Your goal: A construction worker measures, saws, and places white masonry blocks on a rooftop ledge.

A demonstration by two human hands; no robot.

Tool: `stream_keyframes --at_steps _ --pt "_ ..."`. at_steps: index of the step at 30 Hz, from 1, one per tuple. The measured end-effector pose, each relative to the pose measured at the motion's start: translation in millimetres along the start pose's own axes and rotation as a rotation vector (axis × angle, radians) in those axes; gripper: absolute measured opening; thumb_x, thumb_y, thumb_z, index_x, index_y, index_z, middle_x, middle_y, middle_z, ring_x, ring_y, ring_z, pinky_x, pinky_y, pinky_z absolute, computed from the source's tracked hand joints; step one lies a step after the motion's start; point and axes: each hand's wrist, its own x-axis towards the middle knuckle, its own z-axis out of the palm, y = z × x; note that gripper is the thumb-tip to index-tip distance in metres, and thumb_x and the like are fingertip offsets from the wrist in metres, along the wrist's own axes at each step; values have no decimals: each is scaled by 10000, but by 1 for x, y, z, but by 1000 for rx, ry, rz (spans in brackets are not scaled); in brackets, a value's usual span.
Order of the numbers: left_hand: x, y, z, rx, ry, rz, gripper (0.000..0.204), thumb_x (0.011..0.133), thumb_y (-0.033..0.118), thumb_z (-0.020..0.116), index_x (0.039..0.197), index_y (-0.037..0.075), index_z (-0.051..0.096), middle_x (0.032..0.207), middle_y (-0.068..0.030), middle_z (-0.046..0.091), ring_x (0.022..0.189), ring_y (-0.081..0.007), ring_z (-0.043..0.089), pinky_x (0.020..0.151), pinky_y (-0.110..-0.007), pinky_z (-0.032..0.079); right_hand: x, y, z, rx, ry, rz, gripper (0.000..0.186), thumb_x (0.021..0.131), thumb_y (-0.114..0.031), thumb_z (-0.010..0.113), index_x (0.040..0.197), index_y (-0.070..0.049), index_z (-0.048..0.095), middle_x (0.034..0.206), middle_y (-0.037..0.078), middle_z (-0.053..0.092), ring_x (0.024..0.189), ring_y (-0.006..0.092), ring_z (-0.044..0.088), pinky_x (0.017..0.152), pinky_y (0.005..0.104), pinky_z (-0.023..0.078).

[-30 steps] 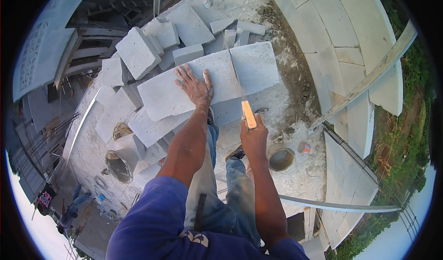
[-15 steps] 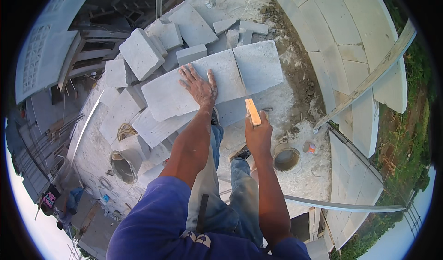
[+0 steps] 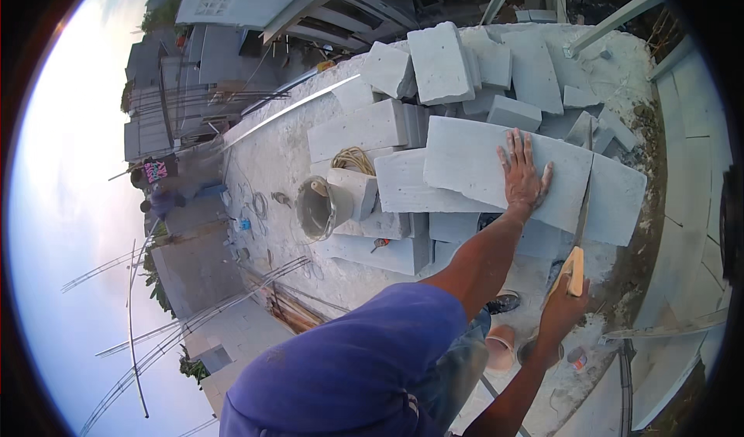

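Observation:
My left hand [image 3: 523, 175] lies flat with fingers spread on a long pale-grey concrete block [image 3: 473, 154]. In my right hand [image 3: 564, 307] is the light wooden handle of a handsaw [image 3: 583, 208], its fingers wrapped round it. The thin blade runs away from me through a cut across the block, toward its right end. Right of the cut lies the shorter part of the block [image 3: 616, 196]. Beneath, the block rests on another pale block [image 3: 411, 183].
Several blocks and offcuts [image 3: 442, 65] are heaped beyond. Left stand a mortar-smeared bucket [image 3: 319, 208] and coiled rope [image 3: 353, 159]. Near my feet are a terracotta-coloured bucket [image 3: 502, 344] and a small can [image 3: 576, 358]. A block wall [image 3: 686, 204] curves along the right. A person [image 3: 174, 193] is far left.
My view has swung to the left, so the block and both hands appear farther right. My left hand remains flat on the block and my right hand still grips the saw in the cut.

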Motion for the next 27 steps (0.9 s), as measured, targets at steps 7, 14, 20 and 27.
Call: stream_keyframes --at_steps 7,14,20,27 --pt "4 -20 -11 17 -20 -36 818 940 462 485 1519 -20 166 1607 -207 70 1505 -332 -28 1199 -535 -31 19 -31 4 -115 -230 53 515 921 -191 594 1340 84 478 1208 300 589 1074 390 633 865 433 510" --pt "4 -6 -6 -48 20 -9 823 927 442 512 1515 -32 185 1607 -204 91 1505 -340 -9 1201 -537 -20 -59 19 -42 43 -72 166 385 924 -105 578 1269 63 544 1128 222 634 991 318 653 868 413 511" --pt "5 -19 -12 -46 8 -35 823 928 437 512 1516 -32 179 1606 -206 85 1505 -340 -10 1201 -536 -30 131 -43 60 -102 -200 -87 425 931 -268 588 1117 113 564 898 244 645 791 366 636 746 447 469" --pt "-2 4 -5 -67 -40 -28 828 941 466 490 1519 -20 151 1601 -212 85 1502 -345 -20 1200 -538 -46 -116 45 -58 -6 29 67 387 938 -99 571 1293 48 523 1135 191 647 1072 280 643 903 385 519"
